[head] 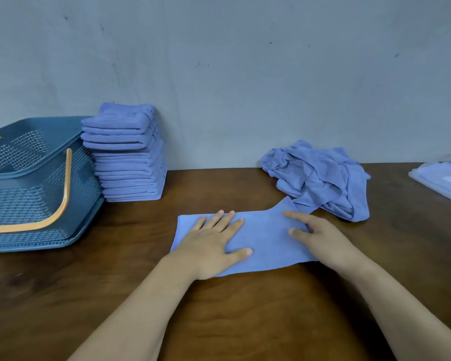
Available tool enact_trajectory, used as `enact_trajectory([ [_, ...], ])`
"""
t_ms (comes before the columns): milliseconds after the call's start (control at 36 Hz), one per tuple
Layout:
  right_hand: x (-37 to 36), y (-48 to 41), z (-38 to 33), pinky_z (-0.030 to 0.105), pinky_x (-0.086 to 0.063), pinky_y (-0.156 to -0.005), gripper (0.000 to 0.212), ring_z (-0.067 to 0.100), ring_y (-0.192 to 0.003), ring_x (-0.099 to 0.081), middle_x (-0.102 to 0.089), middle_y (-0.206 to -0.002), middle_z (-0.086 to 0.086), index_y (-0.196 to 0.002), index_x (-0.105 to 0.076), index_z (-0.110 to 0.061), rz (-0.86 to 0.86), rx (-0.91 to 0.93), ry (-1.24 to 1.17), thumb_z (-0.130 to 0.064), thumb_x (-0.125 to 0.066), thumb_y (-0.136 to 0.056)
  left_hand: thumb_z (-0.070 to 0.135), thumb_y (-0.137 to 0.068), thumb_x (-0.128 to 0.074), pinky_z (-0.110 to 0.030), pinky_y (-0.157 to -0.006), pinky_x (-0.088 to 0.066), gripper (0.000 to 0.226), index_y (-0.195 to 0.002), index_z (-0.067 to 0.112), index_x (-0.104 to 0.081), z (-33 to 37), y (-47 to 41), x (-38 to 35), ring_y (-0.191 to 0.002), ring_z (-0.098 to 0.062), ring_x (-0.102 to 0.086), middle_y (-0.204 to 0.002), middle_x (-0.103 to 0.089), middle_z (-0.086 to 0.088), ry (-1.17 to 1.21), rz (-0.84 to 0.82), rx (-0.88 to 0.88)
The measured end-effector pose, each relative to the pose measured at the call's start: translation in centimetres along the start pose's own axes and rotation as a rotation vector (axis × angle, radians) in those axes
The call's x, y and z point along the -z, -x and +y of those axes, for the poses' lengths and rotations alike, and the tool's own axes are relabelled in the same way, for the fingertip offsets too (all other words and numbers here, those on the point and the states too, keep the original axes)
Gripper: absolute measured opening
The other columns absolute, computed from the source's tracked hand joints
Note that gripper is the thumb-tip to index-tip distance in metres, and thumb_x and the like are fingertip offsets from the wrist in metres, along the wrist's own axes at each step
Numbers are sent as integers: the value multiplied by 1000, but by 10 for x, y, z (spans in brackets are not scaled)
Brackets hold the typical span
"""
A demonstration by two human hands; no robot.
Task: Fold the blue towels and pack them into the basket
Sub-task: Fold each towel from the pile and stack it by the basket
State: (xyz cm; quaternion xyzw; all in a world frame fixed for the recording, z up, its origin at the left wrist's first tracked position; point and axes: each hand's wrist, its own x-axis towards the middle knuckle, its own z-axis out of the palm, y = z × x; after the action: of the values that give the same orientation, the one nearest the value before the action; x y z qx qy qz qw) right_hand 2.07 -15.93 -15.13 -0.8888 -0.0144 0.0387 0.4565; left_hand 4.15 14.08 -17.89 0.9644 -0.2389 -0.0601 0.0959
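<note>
Under the left hand [212,246] a blue towel [266,241] lies flat on the bench [219,321], folded into a long strip that runs crosswise in front of the person. The left fingers [228,220] are straight and spread wide, pressed palm-down on the strip's left half, with the thumb out toward the middle of the cloth. The right hand [323,237] rests on the strip's right end. Its forefinger [294,215] and thumb lie straight on the cloth, pointing toward the left fingers with a gap between them, and they pinch nothing that I can see. The other right fingers are hidden behind the hand.

Just beyond the right forefinger the towel's far right corner lifts a little and meets a crumpled heap [320,178] of unfolded blue towels, which sits at the back of the bench against the wall [245,74]. Further right of that hand, at the edge of view, lies a clear flat packet [443,182] with something blue inside.

Well to the left of the left fingers and further back, a tall stack [128,157] of folded blue towels stands by the wall, its upper few sitting slightly askew. Touching the stack's left side is the basket [18,199], dark blue with perforated walls, tipped so its open mouth faces the person; its orange handle [63,199] hangs across the opening. No towel shows inside it.
</note>
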Motion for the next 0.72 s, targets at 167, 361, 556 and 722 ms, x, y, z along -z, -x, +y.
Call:
enact_trajectory([
  [167, -5, 2, -49, 20, -36, -107, 65, -1, -140, -42, -47, -152, -23, -148, -55, -47, -32, 37, 3, -9, -61, -96, 70, -106, -28, -43, -133, -9, 64, -164, 43, -30, -1, 11, 14, -162, -4, -10, -174, -20, 21, 110, 225, 10],
  [361, -25, 0, -111, 12, -39, -83, 74, 4, -135, -47, -45, -154, -23, -157, -44, -45, -88, 98, 118, -7, -55, -95, 38, -111, -45, -31, -92, -50, 25, -128, 35, -62, -79, 60, 20, -113, -6, -58, -120, -63, 17, 428, 549, 317],
  [556, -80, 1, -143, 18, -41, -93, 78, -6, -116, -54, -53, -144, -18, -161, -36, -43, -128, 113, 167, -13, -56, -92, 42, -104, -60, -21, -73, -45, 19, -123, 44, -59, -106, 69, 17, -95, -1, -67, -99, -74, 15, 730, 433, 403],
  [722, -134, -6, -147, 12, -46, -64, 78, -3, -82, -61, -56, -110, -16, -160, -35, -44, -187, 109, 233, -13, -52, -91, 51, -97, -68, -27, -77, -49, 31, -126, 44, -58, -106, 66, 12, -93, 1, -65, -94, -71, 23, 719, 396, 360],
])
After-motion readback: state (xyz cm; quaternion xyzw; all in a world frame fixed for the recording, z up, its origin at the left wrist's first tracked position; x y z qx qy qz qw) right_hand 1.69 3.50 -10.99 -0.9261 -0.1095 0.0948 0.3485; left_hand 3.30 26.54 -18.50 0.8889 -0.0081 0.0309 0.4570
